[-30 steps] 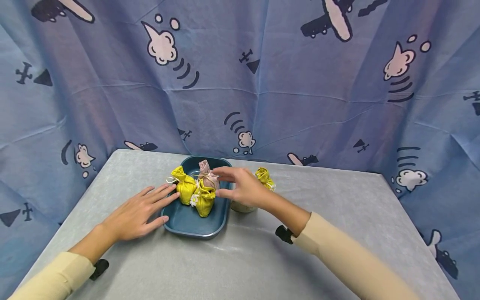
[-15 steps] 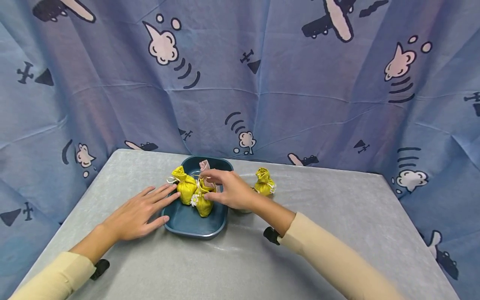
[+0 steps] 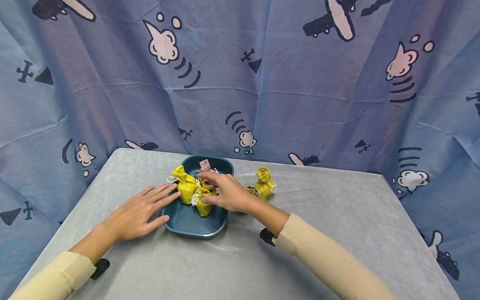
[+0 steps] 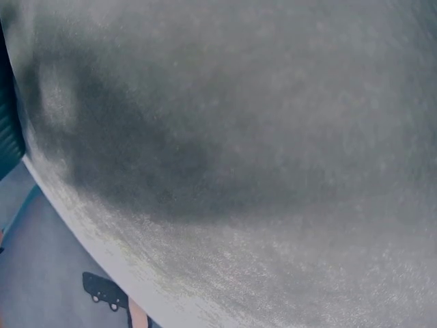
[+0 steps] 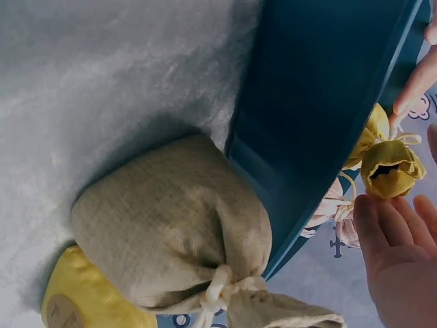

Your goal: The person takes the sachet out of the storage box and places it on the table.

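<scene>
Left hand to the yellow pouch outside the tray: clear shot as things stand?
Probably not directly: the left hand is at the left rim of the tray, with the tray and right hand between it and that yellow pouch.

- From the head, table (image 3: pixel 356 208) and curtain (image 3: pixel 300 104) are viewed forward and downward!
- At the left wrist, the table is met close up, tilted.
- From the right wrist, the blue tray (image 5: pixel 307 89) is caught close, shared with the head view!
</scene>
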{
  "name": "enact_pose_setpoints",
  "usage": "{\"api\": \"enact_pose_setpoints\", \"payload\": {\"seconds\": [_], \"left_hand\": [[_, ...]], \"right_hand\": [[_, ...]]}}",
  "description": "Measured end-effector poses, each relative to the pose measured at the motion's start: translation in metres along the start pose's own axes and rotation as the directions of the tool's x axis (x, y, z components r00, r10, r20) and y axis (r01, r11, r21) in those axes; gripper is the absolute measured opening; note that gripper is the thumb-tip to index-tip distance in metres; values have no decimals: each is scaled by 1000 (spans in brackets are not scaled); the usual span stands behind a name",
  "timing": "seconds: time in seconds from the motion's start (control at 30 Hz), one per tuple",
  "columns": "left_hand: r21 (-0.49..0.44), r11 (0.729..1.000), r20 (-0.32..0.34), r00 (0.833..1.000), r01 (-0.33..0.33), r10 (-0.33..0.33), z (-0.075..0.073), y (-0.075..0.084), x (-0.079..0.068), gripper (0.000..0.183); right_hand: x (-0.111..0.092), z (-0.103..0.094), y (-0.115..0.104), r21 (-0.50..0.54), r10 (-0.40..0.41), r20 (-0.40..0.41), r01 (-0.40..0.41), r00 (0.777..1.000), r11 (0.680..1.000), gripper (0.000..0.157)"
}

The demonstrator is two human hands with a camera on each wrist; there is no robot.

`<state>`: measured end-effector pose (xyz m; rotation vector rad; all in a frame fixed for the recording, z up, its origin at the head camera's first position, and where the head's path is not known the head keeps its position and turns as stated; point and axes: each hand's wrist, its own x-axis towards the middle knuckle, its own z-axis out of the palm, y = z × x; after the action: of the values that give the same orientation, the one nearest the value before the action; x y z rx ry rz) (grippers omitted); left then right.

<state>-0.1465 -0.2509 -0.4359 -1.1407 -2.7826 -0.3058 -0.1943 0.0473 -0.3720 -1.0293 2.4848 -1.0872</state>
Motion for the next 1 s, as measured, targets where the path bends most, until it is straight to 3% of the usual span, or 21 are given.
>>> {"api": "enact_pose_setpoints", "payload": {"seconds": [0.47, 1.0], "left_hand": [[5, 1000, -15, 1000, -13, 13, 0, 0, 0, 64], [-11, 1000, -13, 1000, -4, 4, 1, -1, 0, 65]], "right_hand": [[12, 8, -3, -86, 22, 28, -20, 999, 996, 72], [14, 13, -1, -107, 14, 27, -11, 1000, 994, 55]]}}
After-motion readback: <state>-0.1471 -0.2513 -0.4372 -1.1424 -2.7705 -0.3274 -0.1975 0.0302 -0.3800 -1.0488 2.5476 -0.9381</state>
